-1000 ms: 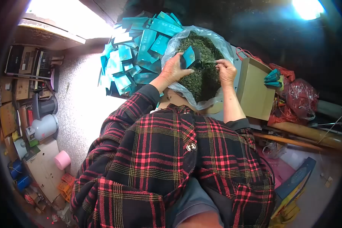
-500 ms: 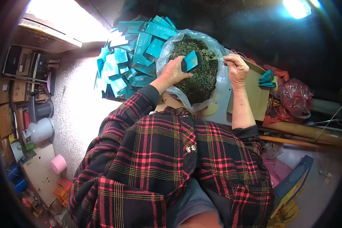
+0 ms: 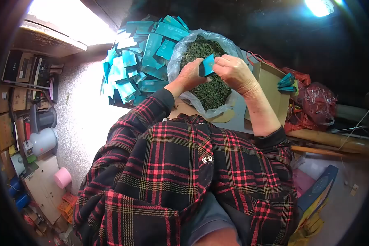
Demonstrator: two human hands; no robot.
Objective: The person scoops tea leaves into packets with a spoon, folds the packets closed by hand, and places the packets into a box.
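Note:
My left hand (image 3: 189,75) holds a small teal packet (image 3: 208,65) upright above a clear plastic bag (image 3: 177,61) of dried green leaves (image 3: 211,95). The fingers of my right hand (image 3: 233,71) are pinched together at the packet's right edge; whatever is between them is hidden. Left of the bag lies a heap of teal packets (image 3: 152,49), spread in a loose pile.
Right of the bag stands an open cardboard box (image 3: 270,88) with several teal packets (image 3: 287,83) at its far edge. Beyond it are red plastic bags (image 3: 319,102). A pink container (image 3: 62,177) is at the lower left.
My right hand went from the leaves out to the right of the bag, then came back left to the packet. My left hand still holds the packet over the leaves.

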